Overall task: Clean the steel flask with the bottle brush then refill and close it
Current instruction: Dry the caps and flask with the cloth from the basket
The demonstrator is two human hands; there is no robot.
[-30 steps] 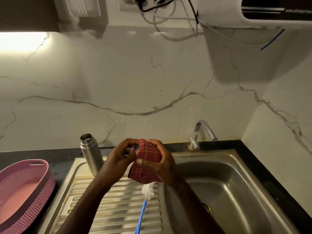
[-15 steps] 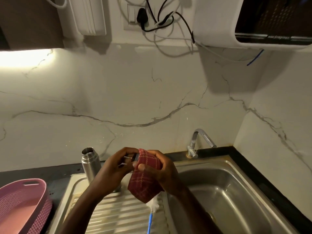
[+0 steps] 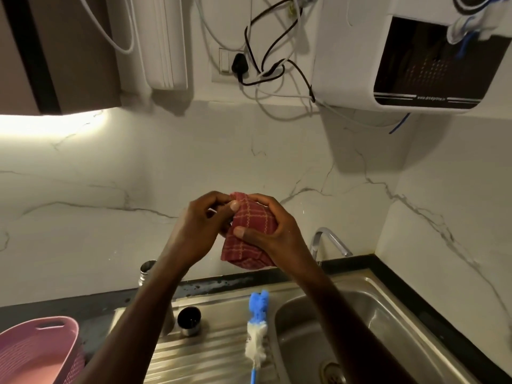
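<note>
My left hand (image 3: 198,227) and my right hand (image 3: 273,235) are raised in front of the wall, both closed on a red checked cloth (image 3: 249,221). Whatever is wrapped inside the cloth is hidden. The steel flask (image 3: 146,271) stands open at the back of the drainboard, mostly hidden behind my left forearm. A small steel cup-shaped cap (image 3: 189,320) sits mouth up on the drainboard. To its right the bottle brush (image 3: 257,325), with a blue and white head and a blue handle, lies along the drainboard by the basin edge.
The steel sink basin (image 3: 368,309) is at the lower right, with a tap (image 3: 329,241) behind it. A pink perforated basket (image 3: 36,347) stands at the lower left. A white water purifier (image 3: 352,65) and loose cables (image 3: 266,65) hang on the wall above.
Both hands have lifted the cloth higher, away from the drainboard. The view has tilted up, so the purifier shows fully, and the cap and the brush head are uncovered.
</note>
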